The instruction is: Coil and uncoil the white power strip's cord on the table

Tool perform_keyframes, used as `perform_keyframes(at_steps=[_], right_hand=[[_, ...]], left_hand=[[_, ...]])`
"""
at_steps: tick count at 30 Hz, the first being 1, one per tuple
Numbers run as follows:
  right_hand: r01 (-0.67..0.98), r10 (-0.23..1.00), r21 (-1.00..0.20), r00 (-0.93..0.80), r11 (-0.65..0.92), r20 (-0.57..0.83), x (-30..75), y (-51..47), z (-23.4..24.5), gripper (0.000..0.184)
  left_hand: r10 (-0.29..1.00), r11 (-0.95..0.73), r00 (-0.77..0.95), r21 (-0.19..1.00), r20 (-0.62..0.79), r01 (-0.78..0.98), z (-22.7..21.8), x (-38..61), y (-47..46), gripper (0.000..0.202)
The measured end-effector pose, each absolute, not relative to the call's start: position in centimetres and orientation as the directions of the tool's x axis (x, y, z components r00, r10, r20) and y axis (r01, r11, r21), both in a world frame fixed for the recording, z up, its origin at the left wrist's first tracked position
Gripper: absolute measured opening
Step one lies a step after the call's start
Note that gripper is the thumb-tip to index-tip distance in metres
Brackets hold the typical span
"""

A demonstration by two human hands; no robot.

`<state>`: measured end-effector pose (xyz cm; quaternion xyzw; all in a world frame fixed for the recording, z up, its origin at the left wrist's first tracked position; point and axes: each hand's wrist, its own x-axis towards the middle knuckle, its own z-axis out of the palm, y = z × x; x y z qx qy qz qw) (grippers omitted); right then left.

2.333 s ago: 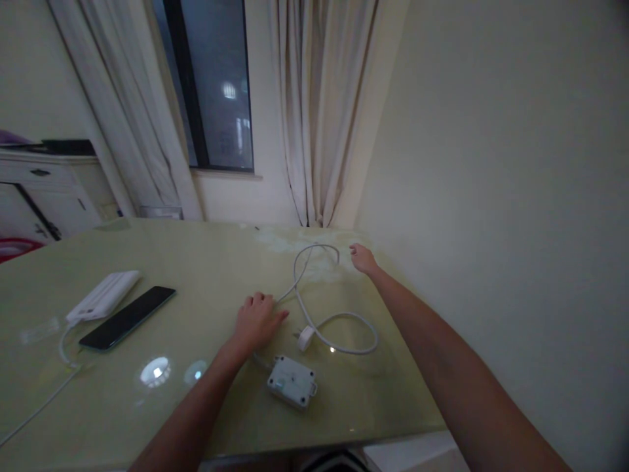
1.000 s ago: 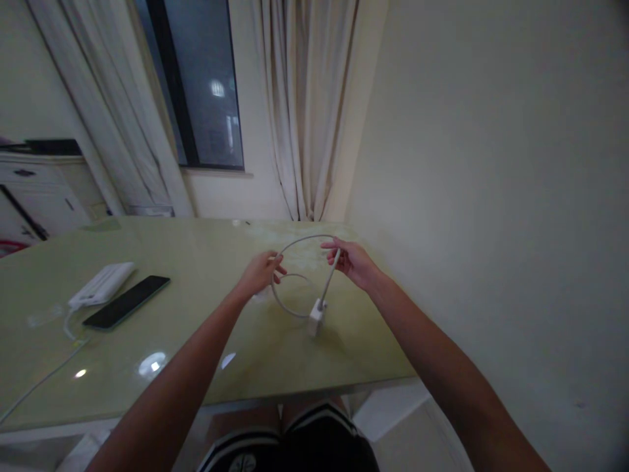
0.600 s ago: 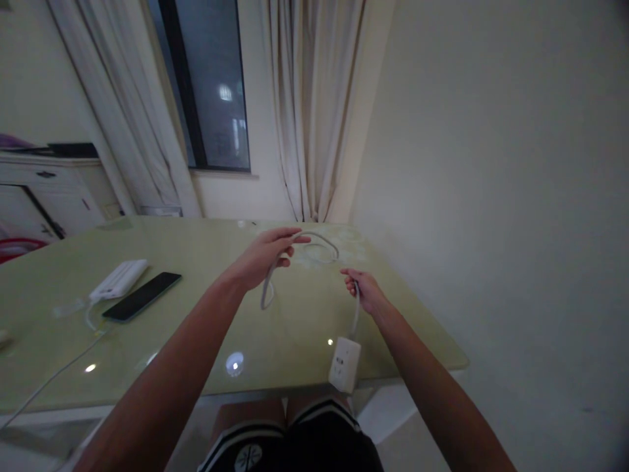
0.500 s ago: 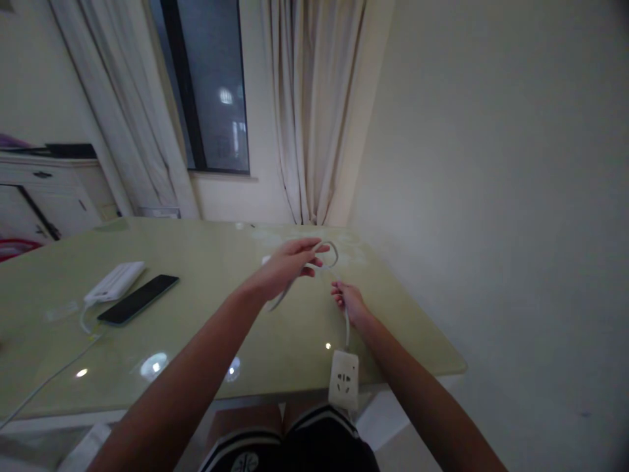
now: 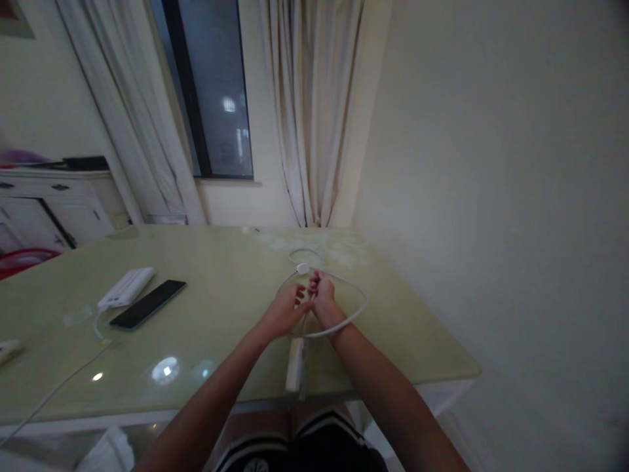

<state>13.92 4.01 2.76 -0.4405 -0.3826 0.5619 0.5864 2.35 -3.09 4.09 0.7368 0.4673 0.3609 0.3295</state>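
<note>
Over the pale green table (image 5: 206,262), my left hand (image 5: 285,309) and my right hand (image 5: 322,298) are pressed close together, both closed on a white extension cord (image 5: 351,311). The cord loops out to the right of my right wrist and back under it. Its white socket block (image 5: 295,364) hangs below my hands at the table's near edge. The round white plug (image 5: 303,268) sticks up just above my fingers, and a small coil of the cord lies on the table behind it.
A white power bank (image 5: 126,288) and a dark phone (image 5: 148,303) lie at the table's left, with a thin white cable (image 5: 59,387) trailing towards the near left edge. Curtains (image 5: 314,111) and a dark window stand behind; a bare wall is on the right.
My hands have come together from apart, gathering the cord into a loop. The socket block has swung from under my right hand to hang below both hands.
</note>
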Motion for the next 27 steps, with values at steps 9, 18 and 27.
perform_keyframes(at_steps=[9, 18, 27], right_hand=[[-0.171, 0.995, -0.982, 0.042, -0.085, -0.094, 15.8, 1.2, 0.8, 0.031], [-0.037, 0.912, -0.991, -0.386, 0.131, 0.135, 18.3, -4.0, 1.1, 0.052], [-0.505, 0.988, -0.851, 0.028, 0.146, 0.153, 18.6, -0.5, 3.4, 0.040]], left_hand=[[0.939, -0.310, 0.322, 0.713, 0.123, 0.629, 2.9, 0.8, -2.8, 0.027], [0.954, -0.301, 0.267, 0.486, 0.140, 0.820, 1.2, -1.2, -1.3, 0.039], [0.869, -0.430, 0.316, 0.268, 0.380, 0.862, 3.7, -5.4, -1.5, 0.037]])
